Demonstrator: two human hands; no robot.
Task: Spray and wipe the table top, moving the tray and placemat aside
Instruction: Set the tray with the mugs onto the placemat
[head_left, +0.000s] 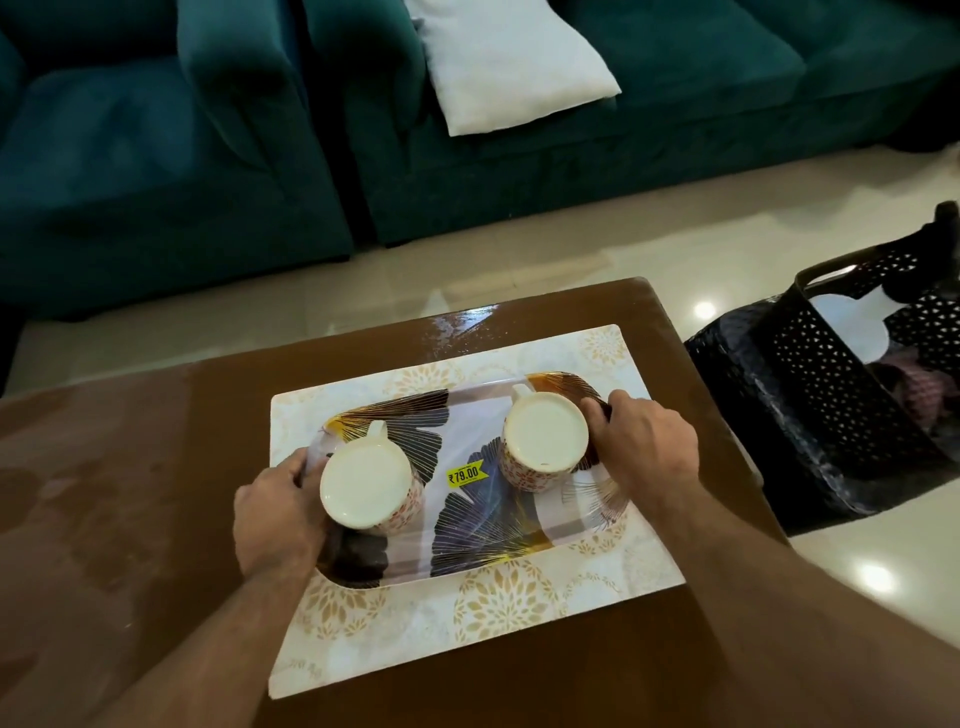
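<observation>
**Both hands on tray ends, tray on placemat**

Tray (467, 486) sits on the placemat (498, 603), long axis running left-right, right end skewed slightly far. Placemat long axis runs the same way, lying on the brown table top (130, 457). Left hand (280, 514) grips the tray's left end, fingers curled over the rim. Right hand (644, 447) grips the right end, fingers curled over the rim.

Tray holds 2 upside-down mugs: left mug (366, 486), right mug (545, 441), handles pointing far. Tray is white-grey with dark and gold fan-leaf print and a yellow price sticker (464, 475) reading 79.00. Placemat is cream with gold floral motifs.

Black perforated basket (810, 374) stands on the floor to the right, contents unclear. Teal sofa (675, 130) on the far side, with a white cushion (514, 67).
</observation>
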